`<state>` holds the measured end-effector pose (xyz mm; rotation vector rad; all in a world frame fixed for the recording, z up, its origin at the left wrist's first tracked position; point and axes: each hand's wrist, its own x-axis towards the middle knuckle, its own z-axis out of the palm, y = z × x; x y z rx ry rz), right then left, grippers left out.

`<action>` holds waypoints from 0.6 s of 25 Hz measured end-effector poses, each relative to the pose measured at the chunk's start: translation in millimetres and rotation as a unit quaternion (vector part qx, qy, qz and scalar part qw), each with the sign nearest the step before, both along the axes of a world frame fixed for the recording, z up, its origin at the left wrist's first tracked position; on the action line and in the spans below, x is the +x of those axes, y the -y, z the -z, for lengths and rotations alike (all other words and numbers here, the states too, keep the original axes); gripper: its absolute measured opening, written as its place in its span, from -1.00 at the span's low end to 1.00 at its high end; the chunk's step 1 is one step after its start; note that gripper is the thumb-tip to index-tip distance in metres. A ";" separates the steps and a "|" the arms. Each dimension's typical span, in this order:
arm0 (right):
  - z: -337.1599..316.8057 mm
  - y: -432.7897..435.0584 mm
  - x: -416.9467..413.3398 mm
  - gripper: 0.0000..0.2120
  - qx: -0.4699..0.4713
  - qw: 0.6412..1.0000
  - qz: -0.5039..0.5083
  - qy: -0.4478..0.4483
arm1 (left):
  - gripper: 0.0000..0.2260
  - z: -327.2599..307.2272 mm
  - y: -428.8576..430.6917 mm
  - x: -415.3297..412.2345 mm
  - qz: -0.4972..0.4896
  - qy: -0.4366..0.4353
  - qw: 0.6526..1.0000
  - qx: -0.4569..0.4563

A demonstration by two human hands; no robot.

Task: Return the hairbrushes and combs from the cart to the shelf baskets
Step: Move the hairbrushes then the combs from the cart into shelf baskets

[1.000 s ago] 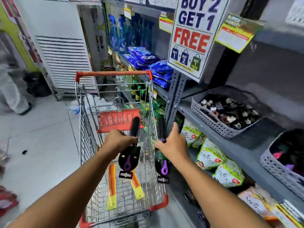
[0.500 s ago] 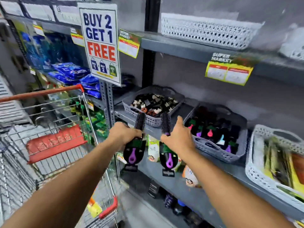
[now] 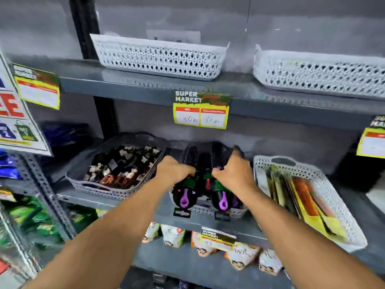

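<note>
My left hand (image 3: 174,171) grips a round black hairbrush with a purple handle (image 3: 183,197). My right hand (image 3: 234,171) grips a second, matching hairbrush (image 3: 222,200). Both brushes lie lengthwise over the middle grey basket (image 3: 233,212) on the middle shelf, bristle ends pointing to the back and handles sticking out past the front rim. More dark brushes fill that basket between my hands. The cart is out of view.
A grey basket of hair clips (image 3: 100,187) stands to the left, a white basket of packaged combs (image 3: 333,192) to the right. Two white baskets (image 3: 158,57) sit on the upper shelf. Price tags (image 3: 201,110) hang from the shelf edge. Snack bags (image 3: 208,243) line the lower shelf.
My view swung right from the cart to the shelf. Both hands carried the brushes forward and down over the middle basket.
</note>
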<state>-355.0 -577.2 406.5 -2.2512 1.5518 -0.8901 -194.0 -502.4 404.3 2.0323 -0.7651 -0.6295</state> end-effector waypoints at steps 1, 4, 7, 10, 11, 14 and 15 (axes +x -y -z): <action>-0.8 12.3 -1.5 -0.18 -0.003 1.000 0.015 -0.008 | -0.54 -1.0 15.1 -2.3 0.010 -0.005 1.000 0.001; 0.1 48.4 -2.4 -0.13 0.005 0.998 0.065 -0.011 | -0.57 6.5 58.8 -7.3 0.044 -0.016 0.999 0.010; 6.8 67.4 -2.3 -0.21 0.028 0.996 0.083 -0.012 | -0.57 19.3 85.9 -14.5 0.058 -0.015 0.998 0.017; 26.2 72.3 -1.2 -0.30 0.018 0.994 0.087 -0.064 | -0.55 32.7 101.9 -20.4 0.068 0.005 0.997 0.034; 34.1 73.0 -0.9 -0.31 0.017 0.992 0.090 -0.081 | -0.55 37.3 105.3 -21.4 0.070 0.014 0.997 0.040; 53.5 74.6 0.8 -0.25 0.058 0.987 0.102 -0.108 | -0.66 50.3 107.6 -24.5 0.070 0.038 0.994 0.070; 58.7 74.1 1.1 -0.21 0.073 0.985 0.101 -0.118 | -0.70 54.7 105.9 -26.1 0.070 0.045 0.993 0.079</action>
